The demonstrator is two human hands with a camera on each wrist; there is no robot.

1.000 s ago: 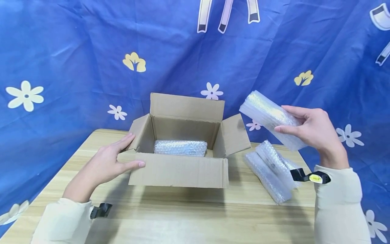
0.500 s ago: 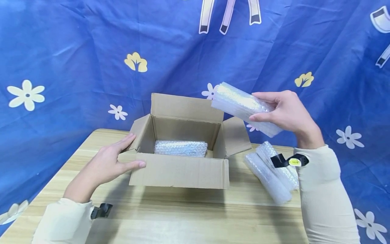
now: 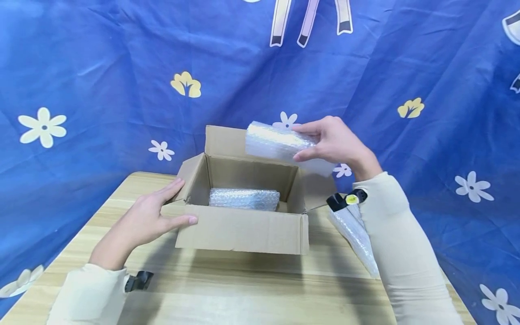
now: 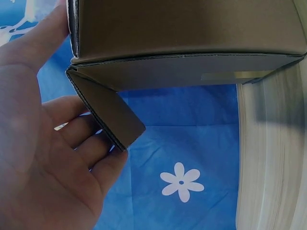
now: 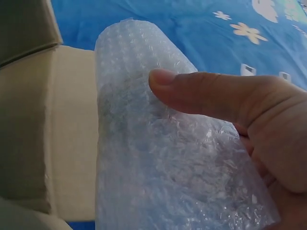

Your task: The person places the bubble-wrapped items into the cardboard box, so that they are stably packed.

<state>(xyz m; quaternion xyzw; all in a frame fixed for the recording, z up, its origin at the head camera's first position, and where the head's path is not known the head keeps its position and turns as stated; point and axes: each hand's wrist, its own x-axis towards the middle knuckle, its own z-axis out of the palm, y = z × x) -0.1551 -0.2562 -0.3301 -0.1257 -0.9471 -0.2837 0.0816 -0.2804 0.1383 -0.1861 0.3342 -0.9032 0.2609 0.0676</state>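
In the head view an open cardboard box [image 3: 242,231] stands mid-table, flaps spread outward. One bubble wrap roll [image 3: 244,199] lies inside it. My left hand [image 3: 142,225] holds the box at its near left corner, thumb on the front flap and fingers behind the left flap [image 4: 108,108]. Above the box's far right part, my right hand [image 3: 335,143] grips a second roll of bubble wrap [image 3: 272,140], tilted down to the right. The right wrist view shows the thumb pressed across this bubble wrap [image 5: 144,143]; the other fingers are mostly hidden behind it.
More bubble wrap rolls [image 3: 352,234] lie on the wooden table [image 3: 239,289] right of the box, partly covered by the right forearm. A blue patterned cloth [image 3: 227,58] hangs behind the table. The box's right flap [image 3: 318,187] sticks outward.
My right hand has carried its bubble wrap roll leftward from above the loose rolls to over the box, slightly lower and more level. The left hand keeps its place on the box.
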